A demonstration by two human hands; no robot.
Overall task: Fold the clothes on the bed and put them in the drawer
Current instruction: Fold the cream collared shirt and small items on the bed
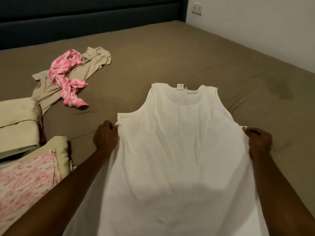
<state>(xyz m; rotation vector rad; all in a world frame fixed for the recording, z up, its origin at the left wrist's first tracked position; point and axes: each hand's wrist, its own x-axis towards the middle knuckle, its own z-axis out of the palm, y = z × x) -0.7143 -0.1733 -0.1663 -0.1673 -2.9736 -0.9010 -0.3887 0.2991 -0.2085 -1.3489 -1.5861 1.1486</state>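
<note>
White top held flat on the bed

The white top point(179, 142) is gripped at its sides by the left hand point(105, 137) and right hand point(259, 140); a pink cloth point(66, 74) and tan cloth point(92, 65) are seen far left on the bed point(187, 57).

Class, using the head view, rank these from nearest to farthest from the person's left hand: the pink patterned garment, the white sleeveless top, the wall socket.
1. White sleeveless top: held at its edge by the left hand.
2. Pink patterned garment: crumpled farther up the bed, to the left.
3. Wall socket: far corner, upper right.

Head camera, looking down, near bed point(170, 57).
</note>
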